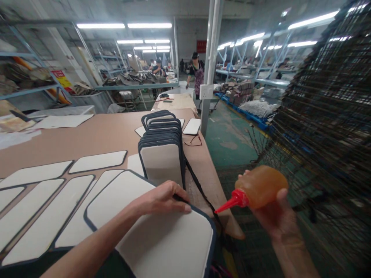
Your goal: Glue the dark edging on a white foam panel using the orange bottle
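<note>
My left hand [166,197] is closed on the upper edge of a white panel [171,235] with a dark blue border, which is tilted at the front of the table. My right hand [272,216] is wrapped round a squeeze bottle [265,186] of amber liquid. Its red nozzle points left and down, near the panel's right corner but apart from it. Under and behind my left hand lies another bordered panel [116,193]. A row of similar panels [160,154] stands upright beyond my hands.
Several flat panels [37,216] cover the left of the brown table [110,131]. Glasses [194,142] lie near its right edge, by a metal post [207,69]. A dark wire-like stack [324,116] rises at the right. A person [198,75] stands further back.
</note>
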{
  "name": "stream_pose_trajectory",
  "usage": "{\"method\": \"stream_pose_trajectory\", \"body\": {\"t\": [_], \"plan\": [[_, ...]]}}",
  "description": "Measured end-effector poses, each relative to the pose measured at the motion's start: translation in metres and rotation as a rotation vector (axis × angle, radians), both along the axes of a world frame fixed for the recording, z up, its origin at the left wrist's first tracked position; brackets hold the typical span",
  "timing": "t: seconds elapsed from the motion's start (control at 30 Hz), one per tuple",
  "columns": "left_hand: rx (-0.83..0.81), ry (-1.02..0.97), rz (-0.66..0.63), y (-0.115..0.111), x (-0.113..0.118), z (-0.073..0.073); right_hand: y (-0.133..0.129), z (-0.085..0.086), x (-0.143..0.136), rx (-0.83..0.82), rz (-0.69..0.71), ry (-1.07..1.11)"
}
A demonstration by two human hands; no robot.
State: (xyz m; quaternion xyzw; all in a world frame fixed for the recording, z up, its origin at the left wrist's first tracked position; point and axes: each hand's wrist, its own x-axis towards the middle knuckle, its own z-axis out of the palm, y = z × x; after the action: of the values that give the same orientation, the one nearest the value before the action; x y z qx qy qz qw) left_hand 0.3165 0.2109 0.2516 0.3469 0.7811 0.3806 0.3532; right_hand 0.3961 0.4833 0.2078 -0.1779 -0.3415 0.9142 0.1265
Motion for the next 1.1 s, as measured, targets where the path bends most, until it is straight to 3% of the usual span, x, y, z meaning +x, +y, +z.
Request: {"method": "stream_pose_trajectory", "body": {"t": [0.2, 0.47, 0.87, 1.1], "plan": [[0.014, -0.104, -0.155, 0.001, -0.021, 0.002, -0.007, 0.015, -0.002, 0.170, 0.104, 0.095], [-0.014, -0.051, -0.248, -0.010, -0.017, 0.030, -0.015, 0.025, -0.006, 0.230, 0.084, 0.110], [0.060, -0.268, 0.017, -0.024, -0.001, 0.021, -0.029, 0.026, -0.025, 0.208, 0.232, 0.146], [0.078, -0.270, 0.038, -0.020, 0.017, 0.020, -0.023, 0.027, -0.026, 0.197, 0.282, 0.124]]}}
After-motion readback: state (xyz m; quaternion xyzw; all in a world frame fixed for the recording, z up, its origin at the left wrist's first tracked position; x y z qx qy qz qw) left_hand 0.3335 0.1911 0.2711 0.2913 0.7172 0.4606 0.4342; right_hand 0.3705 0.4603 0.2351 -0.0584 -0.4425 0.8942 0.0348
